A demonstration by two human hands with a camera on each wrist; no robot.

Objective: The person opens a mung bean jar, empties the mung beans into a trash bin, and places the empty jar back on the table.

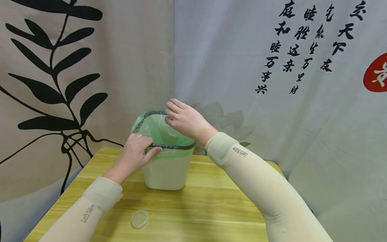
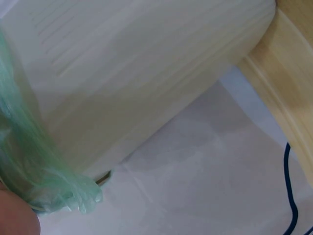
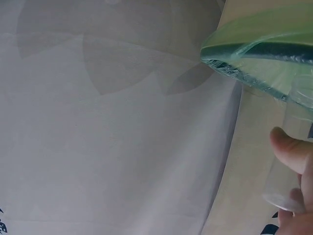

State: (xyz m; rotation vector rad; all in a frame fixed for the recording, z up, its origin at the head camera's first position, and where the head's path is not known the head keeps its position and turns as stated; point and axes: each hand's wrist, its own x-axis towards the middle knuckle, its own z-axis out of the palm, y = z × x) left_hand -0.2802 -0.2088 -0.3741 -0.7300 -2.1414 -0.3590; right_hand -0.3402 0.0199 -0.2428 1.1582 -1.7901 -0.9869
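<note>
A pale trash bin stands on the table, lined with a green plastic bag folded over its dark rim. With my left hand I grip the rim at its near left side; in the left wrist view only a fingertip shows beside the bunched bag. My right hand is raised above the bin's far right side. It holds a clear plastic jar, whose open-looking end points toward the bag's mouth. In the head view the hand hides most of the jar. I cannot tell whether anything is inside it.
A clear round lid lies on the wooden table in front of the bin. Behind the table hangs a light cloth printed with black leaves and characters. A dark cord-like line shows in the left wrist view.
</note>
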